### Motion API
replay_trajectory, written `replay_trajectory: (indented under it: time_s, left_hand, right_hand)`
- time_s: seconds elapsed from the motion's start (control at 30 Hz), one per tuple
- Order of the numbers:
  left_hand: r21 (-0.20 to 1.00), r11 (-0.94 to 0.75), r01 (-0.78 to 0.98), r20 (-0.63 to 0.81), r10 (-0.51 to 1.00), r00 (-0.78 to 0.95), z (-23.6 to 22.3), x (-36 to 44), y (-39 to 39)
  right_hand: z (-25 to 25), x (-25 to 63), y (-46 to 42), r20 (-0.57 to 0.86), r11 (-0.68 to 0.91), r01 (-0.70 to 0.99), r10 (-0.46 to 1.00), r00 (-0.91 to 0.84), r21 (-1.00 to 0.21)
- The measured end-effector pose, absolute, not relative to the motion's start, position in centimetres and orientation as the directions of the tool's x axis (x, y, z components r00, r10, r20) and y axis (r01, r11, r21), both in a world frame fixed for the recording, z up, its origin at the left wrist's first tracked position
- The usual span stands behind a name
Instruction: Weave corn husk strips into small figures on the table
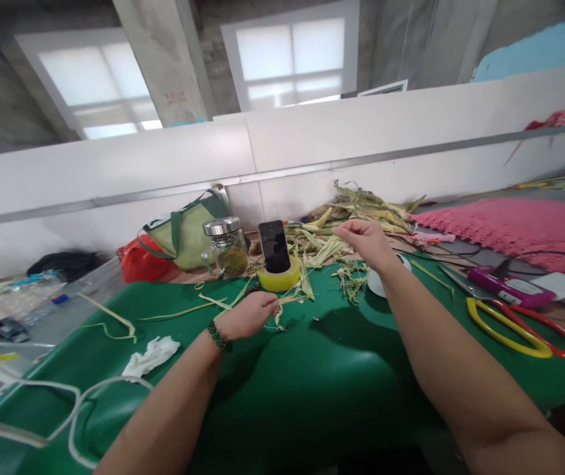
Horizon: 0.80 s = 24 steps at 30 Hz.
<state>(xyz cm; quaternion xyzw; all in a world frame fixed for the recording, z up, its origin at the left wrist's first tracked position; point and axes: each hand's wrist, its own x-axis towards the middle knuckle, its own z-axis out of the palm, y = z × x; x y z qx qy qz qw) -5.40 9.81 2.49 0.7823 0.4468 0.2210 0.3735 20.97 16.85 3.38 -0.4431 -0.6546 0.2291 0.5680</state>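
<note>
My left hand (250, 316), with a green bead bracelet at the wrist, is closed on a small bundle of pale corn husk strips (290, 300) just above the green tabletop cover (322, 376). Higher and to the right, the fingertips of my right hand (367, 243) are pinched together; whatever they hold is too fine to make out. Behind the left hand, a phone (274, 245) stands upright in a roll of yellow tape (280, 280). Partly hidden by my right forearm is a white round object (376, 284), with shredded husk fibres (350, 280) beside it.
Dried corn husks (362, 208) are heaped at the back. A glass jar (233, 257) and green bag (191, 234) stand back left. Large scissors (510, 323) and a purple device (510, 287) lie right. Crumpled tissue (151, 356) and white cable (77, 409) lie left.
</note>
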Motion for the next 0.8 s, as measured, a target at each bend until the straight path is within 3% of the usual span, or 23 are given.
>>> replay_trajectory:
  time_s: [0.07, 0.17, 0.27, 0.37, 0.47, 0.53, 0.6, 0.67, 0.73, 0.8]
  left_hand:
    - [0.861, -0.155, 0.484, -0.188, 0.788, 0.586, 2.8, -5.4, 9.2]
    - [0.923, 0.114, 0.367, -0.358, 0.600, 0.715, 3.2, -5.3, 8.3]
    - [0.951, 0.222, 0.214, -0.307, 0.614, 0.727, 3.3, -5.4, 8.3]
    - [0.977, 0.209, 0.052, -0.196, 0.767, 0.611, 3.2, -5.7, 9.1]
    - [0.987, 0.153, -0.043, -0.115, 0.876, 0.469, 3.1, -5.9, 9.9]
    - [0.994, 0.105, -0.036, -0.082, 0.912, 0.402, 2.9, -5.9, 10.2]
    - [0.998, 0.028, 0.047, -0.042, 0.944, 0.326, 2.6, -5.7, 10.4]
    - [0.962, -0.106, 0.250, 0.044, 0.970, 0.239, 2.1, -5.3, 10.5]
    - [0.807, -0.252, 0.534, 0.182, 0.967, 0.180, 1.6, -4.7, 10.5]
    - [0.566, -0.320, 0.760, 0.272, 0.942, 0.194, 1.3, -4.2, 10.3]
  right_hand:
    - [3.2, 20.5, 17.1, 0.598, 0.467, 0.477, 0.784, 0.165, -0.744]
    - [2.8, 18.7, 16.5, 0.592, 0.437, 0.593, 0.801, 0.085, -0.676]
    - [2.3, 16.0, 14.8, 0.387, 0.468, 0.341, 0.879, -0.279, -0.815]
    - [1.7, 13.9, 13.2, 0.101, 0.237, 0.135, 0.768, -0.632, -0.962]
    - [1.1, 12.9, 12.7, 0.027, 0.134, 0.109, 0.743, -0.669, -0.985]
    - [0.7, 12.5, 12.8, 0.131, 0.275, 0.170, 0.807, -0.576, -0.946]
    - [0.4, 12.1, 12.5, 0.324, 0.520, 0.353, 0.812, -0.485, -0.778]
    - [0.3, 11.6, 11.8, 0.452, 0.671, 0.581, 0.741, -0.497, -0.461]
    - [0.5, 11.3, 10.7, 0.423, 0.705, 0.695, 0.678, -0.601, -0.142]
    - [1.0, 11.4, 9.7, 0.336, 0.718, 0.695, 0.643, -0.688, 0.048]
